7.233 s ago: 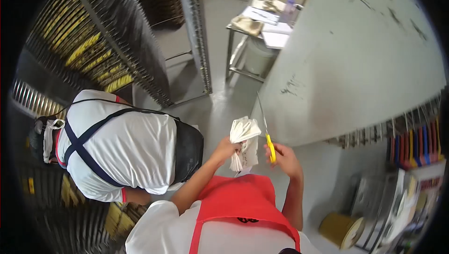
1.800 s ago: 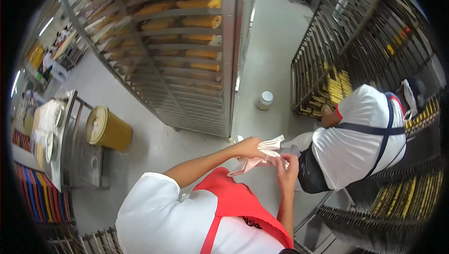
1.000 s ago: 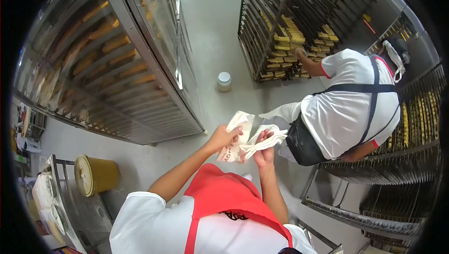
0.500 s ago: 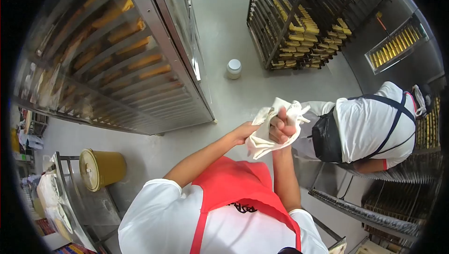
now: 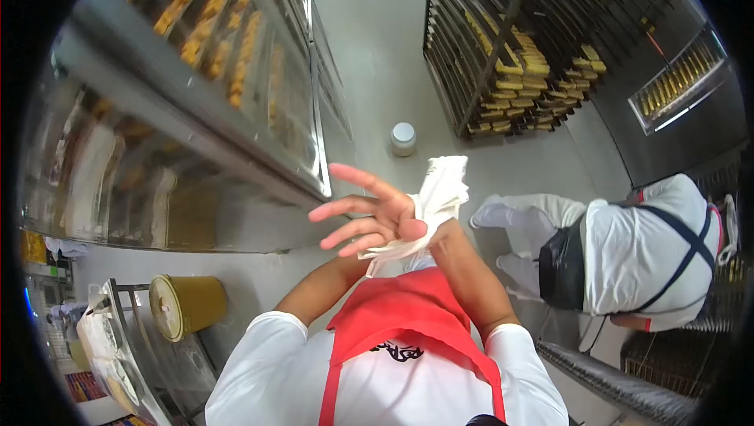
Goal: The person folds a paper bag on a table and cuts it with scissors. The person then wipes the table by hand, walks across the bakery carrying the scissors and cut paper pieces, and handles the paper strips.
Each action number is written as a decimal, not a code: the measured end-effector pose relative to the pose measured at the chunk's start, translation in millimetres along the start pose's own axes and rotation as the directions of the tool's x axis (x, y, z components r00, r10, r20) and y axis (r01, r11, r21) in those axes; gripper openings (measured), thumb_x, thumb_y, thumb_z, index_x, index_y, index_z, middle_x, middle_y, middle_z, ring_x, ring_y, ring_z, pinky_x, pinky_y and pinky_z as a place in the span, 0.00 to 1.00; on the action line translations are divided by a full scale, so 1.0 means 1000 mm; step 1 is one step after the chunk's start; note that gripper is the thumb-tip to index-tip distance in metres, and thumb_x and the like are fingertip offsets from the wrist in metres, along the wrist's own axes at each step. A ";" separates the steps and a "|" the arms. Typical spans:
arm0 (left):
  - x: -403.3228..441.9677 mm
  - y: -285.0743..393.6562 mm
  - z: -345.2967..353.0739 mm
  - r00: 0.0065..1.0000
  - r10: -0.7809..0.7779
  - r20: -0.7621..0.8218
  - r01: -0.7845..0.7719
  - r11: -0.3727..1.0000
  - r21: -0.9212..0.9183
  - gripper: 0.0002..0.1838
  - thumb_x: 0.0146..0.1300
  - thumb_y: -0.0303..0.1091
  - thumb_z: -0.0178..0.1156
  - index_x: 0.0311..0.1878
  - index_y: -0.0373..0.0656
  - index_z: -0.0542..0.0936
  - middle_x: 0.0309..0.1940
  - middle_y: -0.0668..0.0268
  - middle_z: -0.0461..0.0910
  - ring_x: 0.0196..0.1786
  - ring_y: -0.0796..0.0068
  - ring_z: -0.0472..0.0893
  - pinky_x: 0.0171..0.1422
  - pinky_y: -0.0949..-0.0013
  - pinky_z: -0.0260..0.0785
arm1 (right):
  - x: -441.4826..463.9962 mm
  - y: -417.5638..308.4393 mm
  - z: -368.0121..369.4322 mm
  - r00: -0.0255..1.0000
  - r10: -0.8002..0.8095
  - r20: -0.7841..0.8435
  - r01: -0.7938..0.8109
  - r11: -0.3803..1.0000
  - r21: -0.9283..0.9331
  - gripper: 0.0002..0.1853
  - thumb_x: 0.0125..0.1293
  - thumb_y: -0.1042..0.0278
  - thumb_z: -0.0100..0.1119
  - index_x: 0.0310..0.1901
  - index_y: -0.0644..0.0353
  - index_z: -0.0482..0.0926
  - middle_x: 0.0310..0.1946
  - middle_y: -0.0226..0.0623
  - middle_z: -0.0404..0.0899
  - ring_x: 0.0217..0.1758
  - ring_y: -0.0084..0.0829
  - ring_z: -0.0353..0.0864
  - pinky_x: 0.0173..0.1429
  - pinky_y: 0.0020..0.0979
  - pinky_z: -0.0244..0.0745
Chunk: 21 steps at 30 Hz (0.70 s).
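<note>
My right hand (image 5: 373, 210) is open, its fingers spread and pointing left over the floor. A crumpled white cloth (image 5: 441, 190) lies around its wrist and the base of the palm, one end sticking up beyond the wrist. Below the palm, more of the cloth hangs toward my red apron (image 5: 400, 312). My left forearm (image 5: 334, 281) reaches in from the left to the cloth, but that hand is hidden behind the right hand and the cloth. Whether its fingers grip the cloth cannot be seen.
A tall metal cabinet with glass doors (image 5: 236, 143) stands close on the left. A rack of baked goods (image 5: 518, 73) and a white tub (image 5: 403, 138) are ahead. At right, a co-worker (image 5: 636, 245) bends toward racks. A yellow bucket (image 5: 196, 304) is at lower left.
My right hand has gone from curled fingers in the cloth to spread fingers pointing left. The cloth now sits around its wrist. My left hand has become hidden. The view has shifted slightly.
</note>
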<state>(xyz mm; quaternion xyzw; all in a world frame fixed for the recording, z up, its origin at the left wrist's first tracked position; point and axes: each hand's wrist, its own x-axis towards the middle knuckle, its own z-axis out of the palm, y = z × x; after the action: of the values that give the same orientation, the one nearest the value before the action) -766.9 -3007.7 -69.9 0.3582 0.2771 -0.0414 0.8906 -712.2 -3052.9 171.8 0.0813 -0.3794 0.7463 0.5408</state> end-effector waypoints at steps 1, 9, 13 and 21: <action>0.011 0.012 -0.008 1.000 -0.004 -0.010 0.004 1.000 -0.013 0.23 0.66 0.43 0.59 0.57 0.35 0.74 0.48 0.57 0.80 0.46 0.69 0.82 0.51 0.67 0.77 | 0.006 -0.014 -0.004 0.999 0.035 0.011 -0.035 0.999 0.036 0.61 0.52 0.36 0.62 0.76 0.50 0.30 0.71 0.63 0.49 0.72 0.53 0.61 0.72 0.44 0.63; 0.127 0.051 -0.033 0.999 -0.020 0.032 0.022 0.998 -0.062 0.20 0.69 0.40 0.54 0.57 0.36 0.73 0.47 0.55 0.80 0.45 0.65 0.82 0.52 0.65 0.77 | 0.043 -0.121 -0.082 0.983 -0.181 -0.016 0.004 0.110 -0.994 0.33 0.54 0.60 0.71 0.62 0.55 0.72 0.55 0.44 0.75 0.56 0.40 0.77 0.59 0.41 0.73; 0.198 0.100 -0.084 0.999 0.025 -0.042 -0.031 0.987 -0.157 0.19 0.70 0.39 0.52 0.57 0.36 0.73 0.47 0.54 0.80 0.45 0.64 0.83 0.53 0.63 0.76 | -0.001 -0.199 -0.233 0.773 -0.623 -0.117 -0.433 -0.384 -0.816 0.12 0.56 0.79 0.60 0.43 0.57 0.81 0.41 0.40 0.80 0.49 0.44 0.77 0.53 0.38 0.70; 0.282 0.285 -0.145 0.913 0.176 -0.369 -0.328 0.854 -0.405 0.19 0.69 0.38 0.57 0.53 0.30 0.72 0.46 0.48 0.79 0.43 0.56 0.83 0.45 0.54 0.79 | -0.033 -0.199 -0.396 0.445 -0.544 -0.711 -0.739 0.225 -0.635 0.09 0.64 0.72 0.54 0.42 0.64 0.82 0.34 0.44 0.82 0.38 0.31 0.81 0.45 0.31 0.74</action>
<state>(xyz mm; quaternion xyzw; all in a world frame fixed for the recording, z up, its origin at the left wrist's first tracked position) -519.0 -2666.0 -127.0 0.1735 0.3688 0.2018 0.8906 -411.2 -2792.7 -27.3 -0.7057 -0.4077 0.2898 0.5017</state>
